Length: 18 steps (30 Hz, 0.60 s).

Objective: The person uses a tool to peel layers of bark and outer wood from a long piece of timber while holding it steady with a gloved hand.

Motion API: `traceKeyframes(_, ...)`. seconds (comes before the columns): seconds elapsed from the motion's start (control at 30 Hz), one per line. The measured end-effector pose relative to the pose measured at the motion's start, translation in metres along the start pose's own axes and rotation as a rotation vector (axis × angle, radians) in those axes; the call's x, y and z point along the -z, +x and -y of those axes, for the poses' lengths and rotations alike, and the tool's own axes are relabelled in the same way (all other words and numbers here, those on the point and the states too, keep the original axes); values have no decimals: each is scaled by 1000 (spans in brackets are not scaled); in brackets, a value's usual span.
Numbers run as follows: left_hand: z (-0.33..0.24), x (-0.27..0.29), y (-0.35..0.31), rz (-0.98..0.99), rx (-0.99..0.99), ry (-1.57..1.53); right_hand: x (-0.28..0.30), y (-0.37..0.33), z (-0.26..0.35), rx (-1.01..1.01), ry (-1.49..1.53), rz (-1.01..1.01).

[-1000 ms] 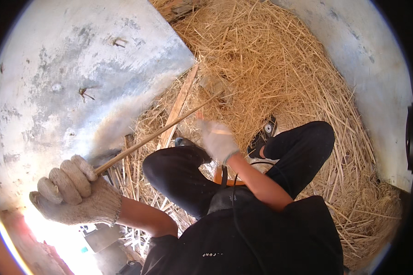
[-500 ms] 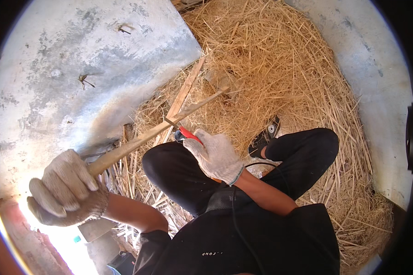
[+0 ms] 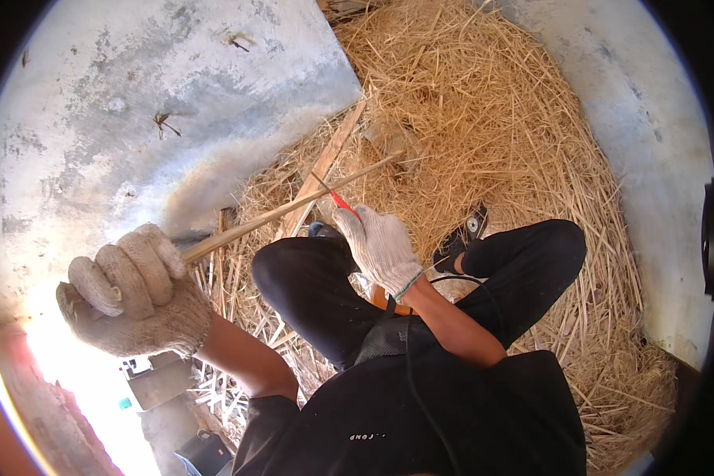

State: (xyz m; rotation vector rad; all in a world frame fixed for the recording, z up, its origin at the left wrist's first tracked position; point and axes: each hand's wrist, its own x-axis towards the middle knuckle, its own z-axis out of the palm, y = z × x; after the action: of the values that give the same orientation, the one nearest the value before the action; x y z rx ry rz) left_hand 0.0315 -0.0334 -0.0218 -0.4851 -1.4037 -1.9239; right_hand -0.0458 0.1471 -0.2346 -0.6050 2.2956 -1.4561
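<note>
My left hand [image 3: 139, 289], in a whitish knitted work glove, is closed round the near end of a long pale wooden strip [image 3: 262, 220]. The strip slants away to the right, its far end [image 3: 397, 156] over the straw-like shavings. In my gloved right hand [image 3: 379, 246] is a knife [image 3: 339, 200] with a red handle; most of the handle is hidden by the fingers. Its thin dark blade crosses the strip beyond my bent left knee. Whether the edge touches the wood I cannot tell.
Yellow straw-like shavings [image 3: 484, 119] are heaped ahead and to the right. A flat wooden piece [image 3: 325, 155] lies under the strip. Worn grey-white walls [image 3: 135, 71] stand left and right [image 3: 650, 159]. A dark cable [image 3: 424, 397] runs down my shirt. A dark box [image 3: 205, 454] sits lower left.
My left hand has moved slightly right and up, and the strip has turned to show a narrower side. The knife has shifted up and right along the strip, toward its far end.
</note>
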Motion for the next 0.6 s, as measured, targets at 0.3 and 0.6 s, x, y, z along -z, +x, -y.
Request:
traceKeyframes(0.3, 15, -18, 1, -21, -16, -96, -4, 7, -37, 19, -119, -127)
traceKeyframes(0.6, 9, -25, -2, 80, 10, 54, 18, -6, -24, -124, 483, -126)
